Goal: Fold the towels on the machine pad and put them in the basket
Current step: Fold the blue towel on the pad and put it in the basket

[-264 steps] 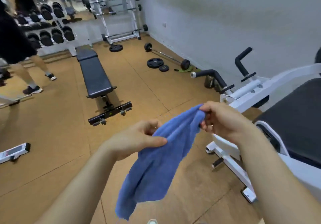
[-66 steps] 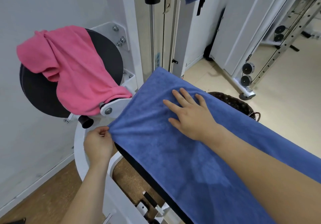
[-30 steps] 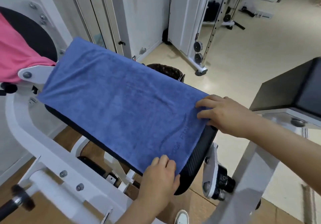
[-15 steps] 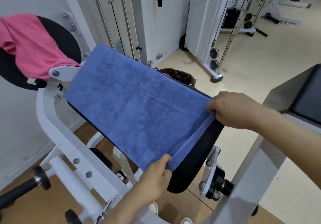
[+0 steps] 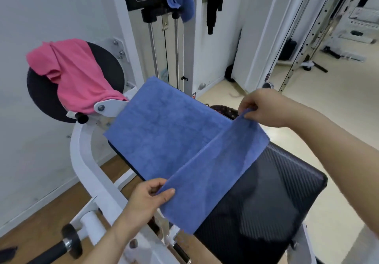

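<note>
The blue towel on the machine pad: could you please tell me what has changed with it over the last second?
The left hand and right hand, earlier resting on the near edge of the blue towel, now pinch its near corners and have lifted that end towards the far end, baring the black pad. The pink towel stays draped on the round pad; the basket stays behind.

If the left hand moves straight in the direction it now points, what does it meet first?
Probably the flat part of the blue towel that lies on the machine pad. The left hand pinches the lifted near corner and points forward over it; its height above the cloth is unclear.
</note>
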### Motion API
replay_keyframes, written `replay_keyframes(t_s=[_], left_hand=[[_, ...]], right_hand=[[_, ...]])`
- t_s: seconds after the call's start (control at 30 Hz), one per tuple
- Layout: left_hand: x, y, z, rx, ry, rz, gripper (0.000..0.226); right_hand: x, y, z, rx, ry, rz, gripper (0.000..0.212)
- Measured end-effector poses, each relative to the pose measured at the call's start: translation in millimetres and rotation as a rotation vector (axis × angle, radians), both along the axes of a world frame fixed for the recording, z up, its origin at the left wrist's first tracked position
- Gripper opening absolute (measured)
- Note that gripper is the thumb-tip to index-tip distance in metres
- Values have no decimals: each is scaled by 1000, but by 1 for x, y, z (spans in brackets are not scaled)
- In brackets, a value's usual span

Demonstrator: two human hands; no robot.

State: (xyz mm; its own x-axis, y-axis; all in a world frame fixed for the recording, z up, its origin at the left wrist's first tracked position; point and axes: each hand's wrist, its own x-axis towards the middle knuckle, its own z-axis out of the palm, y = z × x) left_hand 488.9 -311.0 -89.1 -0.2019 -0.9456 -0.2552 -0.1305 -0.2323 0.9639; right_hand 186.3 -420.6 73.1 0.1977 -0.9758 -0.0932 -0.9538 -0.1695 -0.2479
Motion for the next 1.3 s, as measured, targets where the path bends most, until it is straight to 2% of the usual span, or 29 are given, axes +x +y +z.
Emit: replay_keyframes(t_s=[0.17, 0.3, 0.57, 0.73, 0.83, 0.9, 1.03, 1.1, 1.2, 1.3], left_hand=[[59, -63, 2, -30, -54, 220, 7], [100, -105, -16, -12, -62, 336, 10], [153, -164, -43, 0, 0, 627, 6], [165, -198, -60, -68, -173, 692, 12], [175, -212, -78, -42, -249, 684, 8], [180, -218, -87, 27, -201, 661, 8], [176, -226, -86, 78, 19, 681, 7], [174, -228, -86, 66, 41, 709, 7], [174, -228, -89, 52, 22, 768, 6], [173, -227, -88, 24, -16, 789, 6]], right_hand=[[56, -58, -9, -78, -380, -209, 13], [98, -110, -32, -213, -328, -218, 6], [171, -192, -46, -272, -447, -189, 7], [209, -238, -59, -288, -393, -156, 9], [220, -263, -71, -245, -329, -141, 9], [222, -275, -80, -218, -273, -137, 9], [224, -292, -91, -65, -188, -121, 5], [223, -296, -94, 14, -241, -119, 4], [223, -299, -102, 0, -346, -150, 2], [222, -300, -105, -34, -436, -192, 14]])
